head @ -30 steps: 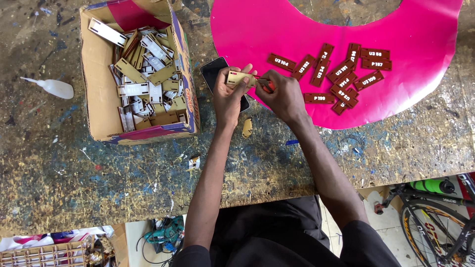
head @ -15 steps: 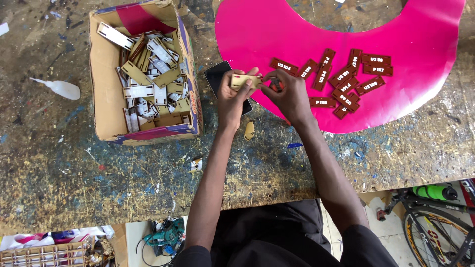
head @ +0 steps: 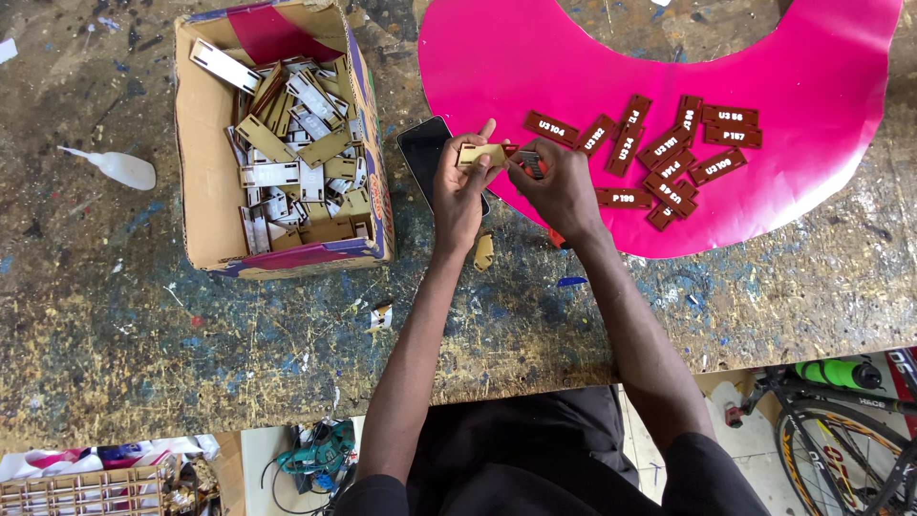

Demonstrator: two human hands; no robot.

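Now the left hand still pinches the small wooden piece over the phone, and the right hand has closed in, fingertips gripping its end.

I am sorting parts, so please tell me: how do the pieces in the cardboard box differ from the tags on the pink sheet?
The pieces in the cardboard box are pale tan and white; the tags on the pink sheet are dark red-brown with white markings. The box pieces lie piled on each other; the tags lie mostly flat, loosely clustered. Both are small, flat and rectangular.
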